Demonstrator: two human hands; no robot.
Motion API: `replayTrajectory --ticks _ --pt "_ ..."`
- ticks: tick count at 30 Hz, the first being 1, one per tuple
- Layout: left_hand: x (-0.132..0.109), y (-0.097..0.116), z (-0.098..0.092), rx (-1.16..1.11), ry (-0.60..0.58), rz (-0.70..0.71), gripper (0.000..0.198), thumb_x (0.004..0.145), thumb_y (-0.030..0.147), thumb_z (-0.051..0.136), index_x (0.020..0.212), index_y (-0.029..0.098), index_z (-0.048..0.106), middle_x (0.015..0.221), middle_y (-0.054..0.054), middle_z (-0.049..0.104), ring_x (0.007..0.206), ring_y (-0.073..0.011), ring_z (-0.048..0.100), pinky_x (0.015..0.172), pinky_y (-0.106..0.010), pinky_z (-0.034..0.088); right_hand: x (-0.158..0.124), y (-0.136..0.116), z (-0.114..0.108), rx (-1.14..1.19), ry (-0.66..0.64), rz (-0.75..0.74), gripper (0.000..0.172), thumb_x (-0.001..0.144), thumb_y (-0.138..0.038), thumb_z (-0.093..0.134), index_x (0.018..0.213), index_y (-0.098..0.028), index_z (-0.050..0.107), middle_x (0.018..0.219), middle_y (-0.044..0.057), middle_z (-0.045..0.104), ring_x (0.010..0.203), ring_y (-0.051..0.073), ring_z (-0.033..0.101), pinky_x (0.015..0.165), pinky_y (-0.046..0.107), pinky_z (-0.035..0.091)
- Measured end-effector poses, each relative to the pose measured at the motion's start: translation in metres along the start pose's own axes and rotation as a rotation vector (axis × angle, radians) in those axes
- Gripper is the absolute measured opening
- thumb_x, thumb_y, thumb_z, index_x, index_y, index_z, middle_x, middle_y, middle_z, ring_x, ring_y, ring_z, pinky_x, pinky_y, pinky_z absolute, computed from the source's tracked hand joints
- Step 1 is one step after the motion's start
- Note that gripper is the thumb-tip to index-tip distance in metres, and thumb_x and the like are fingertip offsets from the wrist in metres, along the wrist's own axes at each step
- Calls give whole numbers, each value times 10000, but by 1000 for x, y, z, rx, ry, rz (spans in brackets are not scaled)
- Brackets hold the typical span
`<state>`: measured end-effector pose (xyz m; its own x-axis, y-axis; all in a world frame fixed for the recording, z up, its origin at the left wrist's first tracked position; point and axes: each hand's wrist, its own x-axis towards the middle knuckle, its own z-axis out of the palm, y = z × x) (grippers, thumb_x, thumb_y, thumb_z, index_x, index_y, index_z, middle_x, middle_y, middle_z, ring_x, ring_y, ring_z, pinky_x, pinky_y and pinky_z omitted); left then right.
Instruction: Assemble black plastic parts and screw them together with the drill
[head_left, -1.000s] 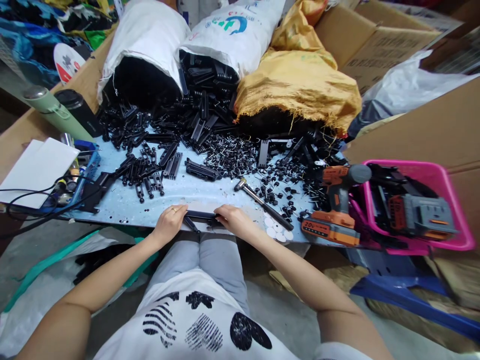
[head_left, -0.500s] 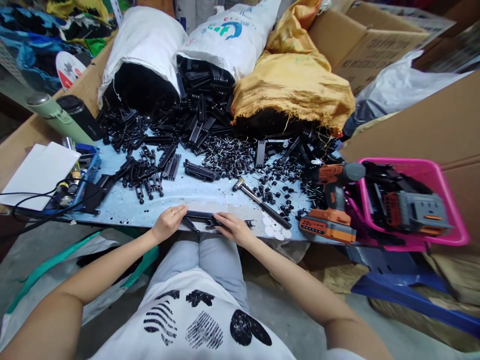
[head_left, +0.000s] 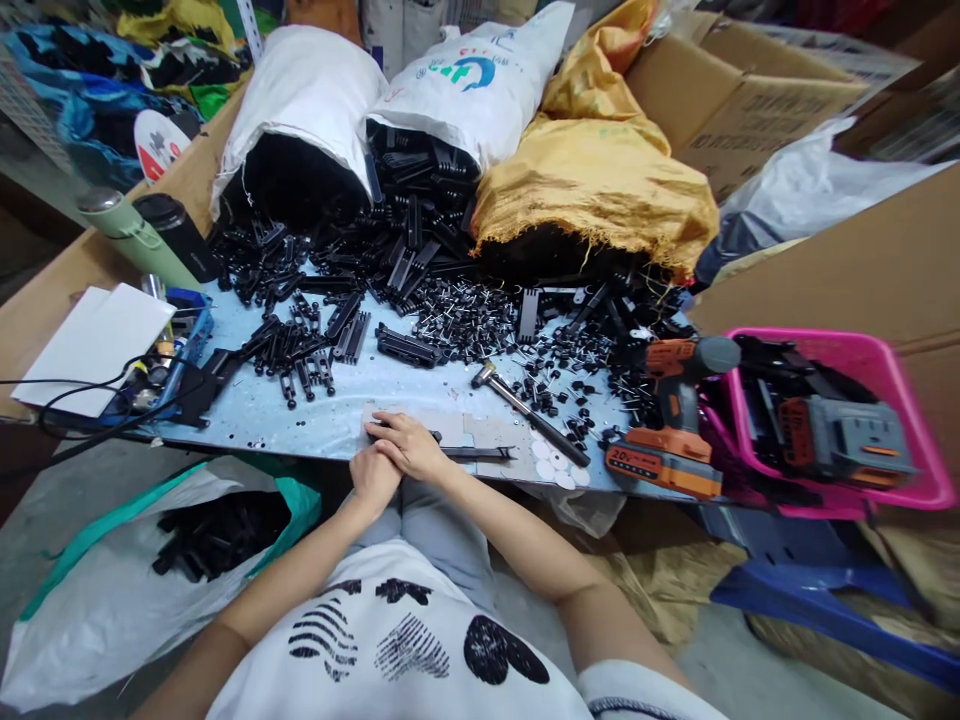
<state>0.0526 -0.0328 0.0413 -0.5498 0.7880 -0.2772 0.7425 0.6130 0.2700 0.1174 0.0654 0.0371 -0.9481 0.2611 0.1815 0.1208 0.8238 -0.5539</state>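
Observation:
My right hand (head_left: pixel 409 445) lies across a black plastic part (head_left: pixel 436 437) at the table's front edge, fingers bent over it. Just below, my left hand (head_left: pixel 375 478) is closed against the same part; most of its fingers are hidden under my right hand. Only small bits of the part show beside the fingers. A slim black bar with a forked end (head_left: pixel 480 454) lies to the right on a grey work pad (head_left: pixel 469 430). Beyond the pad rests a hammer (head_left: pixel 529 410) with a black handle.
Black plastic parts (head_left: pixel 300 345) and small pins (head_left: pixel 465 315) spread before three sacks (head_left: pixel 600 190). An orange cordless drill (head_left: pixel 667 420) and a pink basket (head_left: pixel 930 470) stand at right. White discs (head_left: pixel 551 460) lie near the edge. An open bag (head_left: pixel 97 600) holds black parts below left.
My hands, apart at the two ends of the black part before, have come together. My right hand has moved left over my left hand. The camera view has shifted slightly.

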Motion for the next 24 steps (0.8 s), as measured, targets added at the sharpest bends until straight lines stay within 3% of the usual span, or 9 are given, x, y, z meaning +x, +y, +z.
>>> replayTrajectory --ticks 3,7,9,12,14,18,21,24 --pt "1 -11 0 24 36 76 316 879 301 422 853 135 689 751 -127 679 731 -227 649 649 -296 454 -5 -3 -4 -12 6 13 469 974 -424 276 1261 -191 565 1412 105 413 1201 216 472 1015 384 383" --pt "9 -36 -10 68 262 464 334 909 358 401 896 160 670 831 -116 671 820 -227 629 687 -313 459 -43 4 -19 -143 114 -52 579 929 -538 329 1354 -162 447 1441 143 354 1272 252 390 1028 417 348" --pt "22 -40 -17 129 344 756 329 922 354 397 1040 156 632 975 -129 662 920 -228 606 755 -327 452 -73 17 -28 -287 186 39 698 844 -646 423 1302 -122 487 1335 194 458 1208 301 436 975 448 370" --pt "46 -29 -23 246 269 1077 394 923 375 418 1175 104 556 1021 -148 651 911 -230 604 761 -337 448 -106 41 -37 -480 133 225 664 784 -718 441 956 -111 644 910 167 634 865 273 581 744 369 429" --pt "57 -19 -24 283 188 1089 408 932 399 388 1046 78 612 896 -144 665 832 -232 616 709 -332 452 -113 51 -44 -518 44 268 612 833 -691 382 735 -139 626 686 104 605 664 208 567 615 302 381" --pt "62 -9 -32 202 128 918 507 952 442 278 790 131 644 758 -125 663 747 -218 629 648 -310 452 -101 46 -71 -423 -15 189 621 888 -655 282 647 -164 576 614 82 577 560 162 525 531 271 297" --pt "45 -12 -53 43 95 901 560 948 483 233 700 166 622 666 -97 648 658 -196 620 607 -296 447 -94 22 -101 -222 -21 50 602 920 -609 237 631 -184 551 573 59 543 529 151 498 519 276 295" --pt "7 -9 -77 -323 45 1058 616 956 479 130 653 181 577 551 -59 590 530 -150 567 540 -268 434 -94 -14 -121 104 -19 -89 581 940 -575 201 644 -208 541 534 34 495 512 148 482 523 281 333"
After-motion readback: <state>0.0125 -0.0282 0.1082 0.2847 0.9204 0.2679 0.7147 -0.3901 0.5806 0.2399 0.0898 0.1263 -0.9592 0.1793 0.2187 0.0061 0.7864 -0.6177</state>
